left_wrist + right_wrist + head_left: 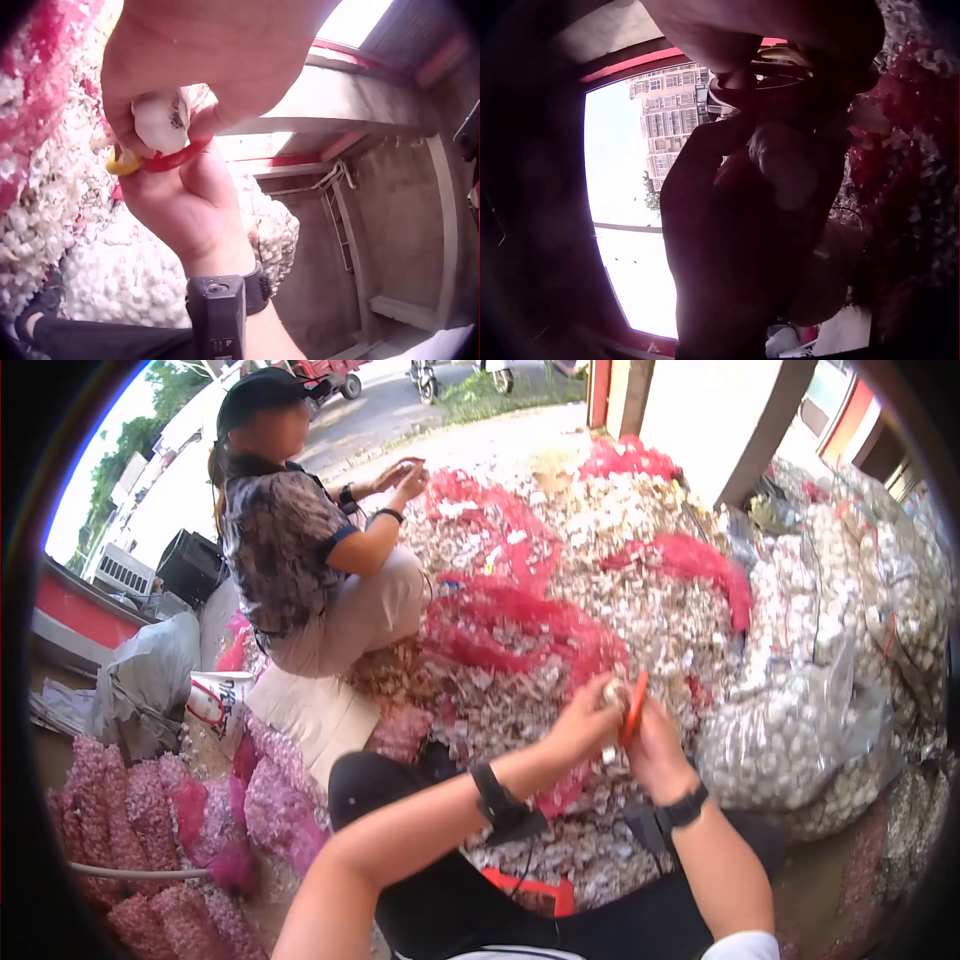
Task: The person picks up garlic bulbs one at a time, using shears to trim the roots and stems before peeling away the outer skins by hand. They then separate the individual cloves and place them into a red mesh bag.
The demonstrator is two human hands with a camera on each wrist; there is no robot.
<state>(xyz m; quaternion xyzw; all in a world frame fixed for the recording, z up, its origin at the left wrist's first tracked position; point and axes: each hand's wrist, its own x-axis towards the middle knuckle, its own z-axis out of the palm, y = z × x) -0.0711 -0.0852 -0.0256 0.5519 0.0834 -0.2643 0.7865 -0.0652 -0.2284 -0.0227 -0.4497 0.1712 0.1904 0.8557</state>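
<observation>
One garlic bulb (158, 124) sits pinched in the left grip (587, 722); the right grip (657, 748) clasps a red tool (634, 712). Trimming seems in hand; the next cut needs steadiness.

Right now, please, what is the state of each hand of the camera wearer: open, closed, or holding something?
Left hand: closed, holding a garlic bulb.
Right hand: closed, holding a red-and-yellow tool, exact type unclear.

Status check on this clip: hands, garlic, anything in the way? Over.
Left hand grips garlic bulb. Right hand holds red tool close by; contact with bulb unclear. Red netting beyond the hands, not between them.
</observation>
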